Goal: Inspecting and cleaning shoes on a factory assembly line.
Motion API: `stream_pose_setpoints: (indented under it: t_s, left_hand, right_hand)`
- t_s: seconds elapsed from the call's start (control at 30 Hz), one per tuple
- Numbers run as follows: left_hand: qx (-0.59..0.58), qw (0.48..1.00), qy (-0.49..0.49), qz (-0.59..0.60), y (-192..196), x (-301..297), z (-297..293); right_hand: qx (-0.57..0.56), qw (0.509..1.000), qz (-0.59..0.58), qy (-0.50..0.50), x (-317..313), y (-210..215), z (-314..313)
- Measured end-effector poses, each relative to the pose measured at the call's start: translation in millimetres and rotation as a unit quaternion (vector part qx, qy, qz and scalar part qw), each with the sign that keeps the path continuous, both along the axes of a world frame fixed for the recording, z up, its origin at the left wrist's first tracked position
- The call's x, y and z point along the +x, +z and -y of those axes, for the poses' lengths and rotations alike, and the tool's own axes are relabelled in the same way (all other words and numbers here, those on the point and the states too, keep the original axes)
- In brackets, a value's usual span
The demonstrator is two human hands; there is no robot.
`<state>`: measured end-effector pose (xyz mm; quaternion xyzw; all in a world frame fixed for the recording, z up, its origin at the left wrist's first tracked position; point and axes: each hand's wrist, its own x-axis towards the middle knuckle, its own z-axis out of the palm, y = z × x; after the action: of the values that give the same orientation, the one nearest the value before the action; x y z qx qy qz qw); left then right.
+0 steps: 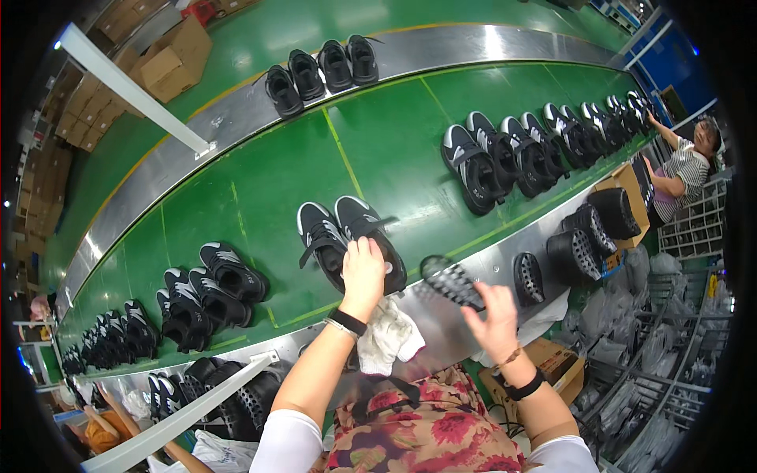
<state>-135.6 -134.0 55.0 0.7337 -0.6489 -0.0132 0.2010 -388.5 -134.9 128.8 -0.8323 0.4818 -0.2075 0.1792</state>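
A pair of black sneakers with white toe trim stands on the green belt in front of me. My left hand point(365, 266) is closed over the collar of the right-hand sneaker point(364, 222), its fingers bent into the opening. The left-hand sneaker point(319, 235) of the pair is beside it, its strap hanging loose. My right hand point(497, 322) grips one end of a black, shoe-shaped insert with a studded or perforated surface point(451, 280), held over the belt's near metal edge and slightly blurred. A white cloth glove point(388, 339) lies below my left hand.
More sneaker pairs line the belt at left point(213, 288) and right point(544, 146); others sit on the far metal ledge point(236, 130). Similar black inserts point(574, 254) stand at the near right. A white post point(189, 414) crosses the lower left. A co-worker point(686, 169) reaches in at far right.
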Motion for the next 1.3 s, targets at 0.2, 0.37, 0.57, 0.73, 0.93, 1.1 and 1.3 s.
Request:
stream_pose_setpoints:
  t_s: [0.2, 0.37, 0.57, 0.73, 0.93, 1.1, 1.3]
  left_hand:
    - [0.102, 0.987, -0.017, -0.119, -7, 43, 13]
    - [0.176, 0.97, -0.06, -0.159, 5, 61, 26]
    - [0.076, 0.987, -0.087, -0.11, 4, 50, 27]
    - [0.104, 0.979, -0.11, -0.134, -4, 64, 30]
    - [0.178, 0.918, -0.043, -0.351, -12, 88, 45]
    - [0.209, 0.895, -0.032, -0.392, -16, 97, 41]
    - [0.135, 0.944, -0.096, -0.285, -8, 86, 26]
  right_hand:
    - [0.131, 0.988, -0.006, 0.08, 65, 7, 18]
    - [0.201, 0.97, -0.11, 0.085, 125, -15, 45]
    - [0.039, 0.989, -0.094, 0.104, 156, -68, 39]
    - [0.034, 0.991, -0.083, 0.103, 160, -78, 33]
    - [0.079, 0.987, -0.079, 0.118, 162, -71, 37]
    - [0.103, 0.988, -0.043, 0.11, 156, -67, 35]
    - [0.117, 0.986, -0.034, 0.118, 152, -68, 35]
